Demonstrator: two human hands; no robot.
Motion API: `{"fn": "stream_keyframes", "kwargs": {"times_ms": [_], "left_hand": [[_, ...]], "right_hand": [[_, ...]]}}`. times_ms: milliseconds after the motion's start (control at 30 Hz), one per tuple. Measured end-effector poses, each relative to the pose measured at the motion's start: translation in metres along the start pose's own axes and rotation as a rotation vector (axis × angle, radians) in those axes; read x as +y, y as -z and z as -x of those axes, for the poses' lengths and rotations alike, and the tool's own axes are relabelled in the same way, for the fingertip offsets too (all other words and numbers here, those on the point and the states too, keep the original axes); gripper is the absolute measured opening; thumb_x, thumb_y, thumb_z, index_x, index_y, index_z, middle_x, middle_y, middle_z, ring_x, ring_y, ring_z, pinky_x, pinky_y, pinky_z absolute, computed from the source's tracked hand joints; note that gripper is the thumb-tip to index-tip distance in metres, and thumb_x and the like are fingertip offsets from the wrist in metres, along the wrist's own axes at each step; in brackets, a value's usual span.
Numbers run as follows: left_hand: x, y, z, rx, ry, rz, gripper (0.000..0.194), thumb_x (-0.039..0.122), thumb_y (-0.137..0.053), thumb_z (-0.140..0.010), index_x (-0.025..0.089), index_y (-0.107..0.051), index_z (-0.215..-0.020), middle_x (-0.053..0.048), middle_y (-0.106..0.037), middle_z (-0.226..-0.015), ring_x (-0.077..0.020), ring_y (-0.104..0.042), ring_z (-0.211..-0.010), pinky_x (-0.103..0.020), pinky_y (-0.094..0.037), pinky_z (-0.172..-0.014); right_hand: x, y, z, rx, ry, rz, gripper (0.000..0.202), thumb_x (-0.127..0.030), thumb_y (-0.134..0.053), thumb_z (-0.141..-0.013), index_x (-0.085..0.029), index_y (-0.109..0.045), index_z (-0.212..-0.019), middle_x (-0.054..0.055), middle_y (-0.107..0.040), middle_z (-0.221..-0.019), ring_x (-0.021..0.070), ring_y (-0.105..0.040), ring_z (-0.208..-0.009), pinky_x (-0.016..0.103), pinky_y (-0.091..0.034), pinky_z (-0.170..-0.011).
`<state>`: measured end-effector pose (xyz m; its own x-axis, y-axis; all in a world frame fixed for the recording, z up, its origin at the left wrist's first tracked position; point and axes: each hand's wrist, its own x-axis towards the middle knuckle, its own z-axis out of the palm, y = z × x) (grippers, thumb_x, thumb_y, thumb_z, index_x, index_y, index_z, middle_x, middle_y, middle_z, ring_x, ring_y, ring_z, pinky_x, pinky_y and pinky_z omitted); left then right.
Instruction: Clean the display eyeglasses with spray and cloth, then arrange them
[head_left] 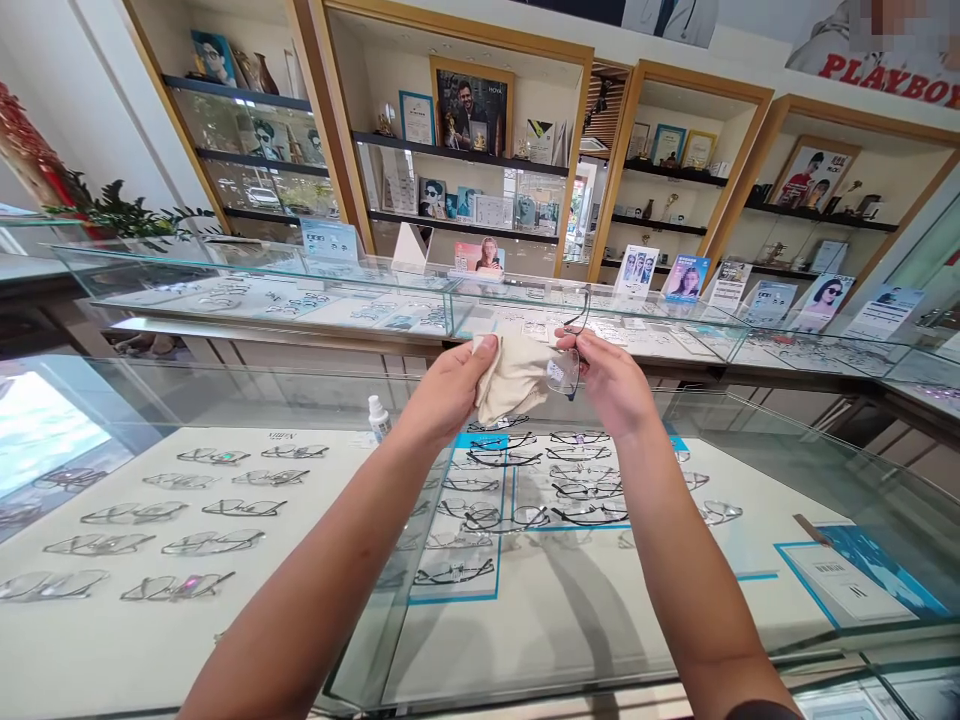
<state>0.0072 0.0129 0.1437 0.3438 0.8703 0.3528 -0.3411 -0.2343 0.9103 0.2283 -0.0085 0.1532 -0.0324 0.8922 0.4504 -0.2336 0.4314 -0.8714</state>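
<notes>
Presently a beige cleaning cloth (514, 385) is pinched in the left hand (450, 385) and pressed against a pair of eyeglasses (566, 365), gripped just beside it by the right hand (611, 380), above the glass display case (787, 470).

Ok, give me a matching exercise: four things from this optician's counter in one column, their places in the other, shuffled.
1. beige cloth
2. glasses
3. spray bottle
4. potted plant

a. on the glass counter, beside the left forearm
b. pinched in the right hand
c. far left, behind the rear display case
d. held in the left hand

Pairs: 1-d, 2-b, 3-a, 4-c
</notes>
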Motion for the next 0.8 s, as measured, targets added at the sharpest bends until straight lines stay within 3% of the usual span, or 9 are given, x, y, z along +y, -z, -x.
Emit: {"fn": "stream_keyframes", "kwargs": {"times_ms": [100, 300, 533, 800], "left_hand": [[-0.002, -0.007, 0.004, -0.059, 0.06, -0.041, 0.057, 0.073, -0.081, -0.083, 0.017, -0.078, -0.096, -0.005, -0.075, -0.074, -0.0209, -0.072, -0.073, -0.028, -0.054, -0.064], [-0.002, -0.02, 0.012, -0.167, 0.114, -0.088, 0.06, 0.076, -0.074, -0.087, 0.016, -0.076, -0.084, -0.004, -0.07, -0.071, -0.0127, -0.053, -0.057, -0.025, -0.038, -0.053], [-0.008, -0.024, 0.014, -0.115, 0.145, -0.09, 0.062, 0.076, -0.076, -0.086, 0.014, -0.072, -0.087, -0.004, -0.068, -0.074, -0.0109, -0.052, -0.061, -0.023, -0.039, -0.057], [-0.006, -0.028, 0.013, -0.068, 0.105, -0.036, 0.063, 0.075, -0.085, -0.077, 0.014, -0.069, -0.082, -0.002, -0.067, -0.069, -0.0088, -0.051, -0.057, -0.021, -0.036, -0.055]], "right_hand": [[0.001, -0.006, 0.0, -0.032, -0.052, -0.051, 0.021, -0.047, -0.082, -0.084, -0.026, -0.086, -0.089, 0.005, -0.074, -0.138, 0.0271, -0.062, -0.13, 0.033, -0.051, -0.088], [0.013, -0.019, 0.0, -0.081, -0.106, -0.112, 0.025, -0.049, -0.088, -0.078, -0.027, -0.088, -0.09, 0.006, -0.078, -0.129, 0.0267, -0.064, -0.132, 0.036, -0.053, -0.103], [0.023, -0.025, 0.003, -0.115, -0.069, -0.081, 0.026, -0.052, -0.085, -0.086, -0.03, -0.09, -0.099, 0.005, -0.077, -0.135, 0.0259, -0.065, -0.133, 0.036, -0.053, -0.108], [0.019, -0.037, 0.007, -0.118, 0.046, -0.027, 0.029, -0.057, -0.086, -0.084, -0.031, -0.09, -0.095, 0.004, -0.077, -0.119, 0.023, -0.069, -0.115, 0.035, -0.055, -0.105]]}}
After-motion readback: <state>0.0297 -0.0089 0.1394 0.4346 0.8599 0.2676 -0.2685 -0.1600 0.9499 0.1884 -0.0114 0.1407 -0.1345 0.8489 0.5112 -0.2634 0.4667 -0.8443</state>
